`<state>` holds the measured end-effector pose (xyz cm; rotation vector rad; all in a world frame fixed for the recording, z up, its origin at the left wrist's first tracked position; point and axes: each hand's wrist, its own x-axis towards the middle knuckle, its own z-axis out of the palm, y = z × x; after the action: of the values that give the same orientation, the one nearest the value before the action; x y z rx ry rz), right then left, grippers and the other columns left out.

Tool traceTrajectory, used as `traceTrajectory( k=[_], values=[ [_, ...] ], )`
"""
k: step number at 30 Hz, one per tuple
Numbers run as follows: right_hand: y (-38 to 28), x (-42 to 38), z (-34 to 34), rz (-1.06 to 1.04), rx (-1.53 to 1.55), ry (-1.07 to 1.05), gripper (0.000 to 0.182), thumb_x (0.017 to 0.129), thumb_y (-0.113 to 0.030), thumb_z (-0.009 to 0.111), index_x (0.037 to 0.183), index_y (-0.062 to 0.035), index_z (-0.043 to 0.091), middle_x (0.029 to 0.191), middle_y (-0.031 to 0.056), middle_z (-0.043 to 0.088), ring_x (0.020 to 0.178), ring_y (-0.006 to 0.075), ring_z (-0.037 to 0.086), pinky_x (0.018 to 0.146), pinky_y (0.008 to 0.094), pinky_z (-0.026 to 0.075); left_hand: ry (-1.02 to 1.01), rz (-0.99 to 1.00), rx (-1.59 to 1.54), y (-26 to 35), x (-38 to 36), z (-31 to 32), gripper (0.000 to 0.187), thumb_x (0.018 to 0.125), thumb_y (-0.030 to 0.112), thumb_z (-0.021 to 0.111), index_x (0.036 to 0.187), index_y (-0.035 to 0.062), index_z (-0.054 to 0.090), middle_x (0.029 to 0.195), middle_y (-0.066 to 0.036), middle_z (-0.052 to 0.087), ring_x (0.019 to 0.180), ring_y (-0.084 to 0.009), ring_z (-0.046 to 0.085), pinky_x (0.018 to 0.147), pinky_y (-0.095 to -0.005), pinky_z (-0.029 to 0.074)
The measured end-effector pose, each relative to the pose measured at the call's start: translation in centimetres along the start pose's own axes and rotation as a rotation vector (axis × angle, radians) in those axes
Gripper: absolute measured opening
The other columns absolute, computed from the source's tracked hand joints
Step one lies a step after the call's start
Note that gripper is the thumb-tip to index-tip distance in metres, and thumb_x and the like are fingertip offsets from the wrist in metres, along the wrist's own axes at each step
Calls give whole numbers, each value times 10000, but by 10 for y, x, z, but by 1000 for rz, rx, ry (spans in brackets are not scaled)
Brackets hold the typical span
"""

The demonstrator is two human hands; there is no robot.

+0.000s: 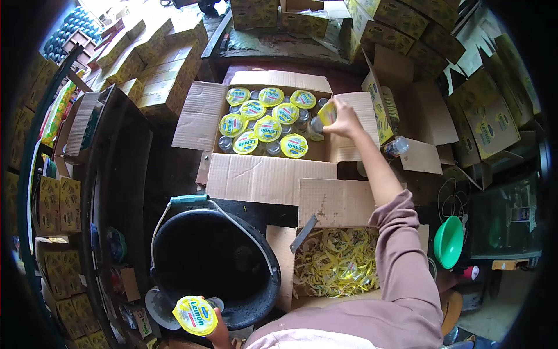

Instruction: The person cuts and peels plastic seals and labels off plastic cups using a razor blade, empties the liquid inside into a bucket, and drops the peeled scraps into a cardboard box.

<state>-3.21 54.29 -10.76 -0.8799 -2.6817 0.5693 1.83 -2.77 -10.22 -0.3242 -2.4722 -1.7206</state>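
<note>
My left hand (220,333), low in the view beside the black bucket (270,256), is closed around a sealed drink cup (196,316). Its yellow lid reads "Lemon" and faces up. At the right side of the open carton (270,177), my right hand (345,120) grips another lemon drink cup (327,114), which is tilted with its lid toward my fingers. Inside that carton stand several lemon cups (268,128) with lids up, over clear cups turned bottom up (273,148).
A smaller box (282,262) holds yellow film trimmings (337,262). Stacked printed cartons (163,81) stand at the left, more cartons (395,29) at the back right. A clear cup (396,147) lies near an open box (427,110). A green bowl (449,242) is at right.
</note>
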Motion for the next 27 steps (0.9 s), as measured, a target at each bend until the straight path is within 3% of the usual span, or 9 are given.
traceTrajectory(
  k=[6, 9, 12, 15, 16, 17, 19, 23, 27],
  values=[
    [-21, -9, 5, -34, -304, -156, 664, 451, -344, 726, 1005, -56, 499, 994, 134, 552, 918, 273, 567, 813, 361, 467, -1, -22, 18, 9, 3, 2, 585, 770, 38, 622, 1272, 28, 322, 1168, -117, 493, 1097, -220, 486, 1000, -352, 340],
    [-15, -23, 34, 48, -309, -294, 914, 400, -526, 769, 1116, -32, 487, 1096, 148, 539, 1015, 276, 545, 949, 465, 358, -16, -41, -18, -19, 1, -13, 549, 775, 52, 619, 1250, 31, 343, 1156, -110, 496, 1087, -217, 486, 996, -352, 339],
    [-10, -15, 38, 182, -217, -599, 965, 370, -715, 710, 1012, -1, 619, 1056, 161, 601, 1023, 281, 539, 957, 582, 229, -23, -70, -3, -17, 3, -13, 519, 777, 64, 619, 1228, 32, 362, 1139, -105, 499, 1076, -212, 485, 994, -352, 337],
    [9, 19, 35, 226, 90, -715, 668, 603, -647, 662, 825, -16, 680, 841, 114, 661, 813, 183, 616, 787, 336, 451, -32, -108, 42, -7, 5, -12, 508, 776, 66, 623, 1220, 24, 381, 1147, -106, 504, 1084, -219, 487, 993, -352, 337],
    [10, 27, 44, 355, 165, -539, 576, 727, -586, 601, 841, -27, 681, 811, 82, 666, 745, 146, 620, 670, 249, 477, -31, -111, 45, -9, 6, -12, 508, 776, 67, 623, 1221, 23, 381, 1147, -107, 504, 1084, -219, 487, 993, -352, 337],
    [39, 43, 73, 367, 337, -466, 454, 779, -457, 588, 859, -18, 674, 845, 123, 664, 785, 210, 631, 721, 305, 488, -29, -114, 50, -10, 7, -12, 508, 776, 67, 622, 1221, 23, 381, 1148, -107, 504, 1085, -219, 487, 993, -352, 338],
    [33, 50, 85, 31, -280, -555, 350, 777, -314, 567, 885, 6, 658, 903, 174, 648, 839, 281, 628, 749, 356, 492, -30, -118, 64, -13, 9, -14, 508, 777, 67, 622, 1222, 22, 381, 1149, -107, 504, 1085, -220, 487, 993, -352, 338],
    [-15, 69, 63, 529, -235, -968, 307, 750, -198, 570, 1007, -43, 634, 1070, 144, 608, 955, 263, 605, 790, 364, 491, -35, -130, 89, -15, 14, -13, 508, 778, 67, 621, 1223, 21, 381, 1152, -107, 504, 1087, -220, 487, 993, -353, 338],
    [0, 76, 87, 500, -375, -947, 294, 750, -189, 571, 999, -46, 638, 1071, 131, 609, 959, 252, 604, 789, 357, 494, -30, -140, 110, -17, 16, -14, 508, 779, 68, 621, 1224, 19, 381, 1154, -108, 504, 1089, -221, 487, 993, -353, 338]
  ],
)
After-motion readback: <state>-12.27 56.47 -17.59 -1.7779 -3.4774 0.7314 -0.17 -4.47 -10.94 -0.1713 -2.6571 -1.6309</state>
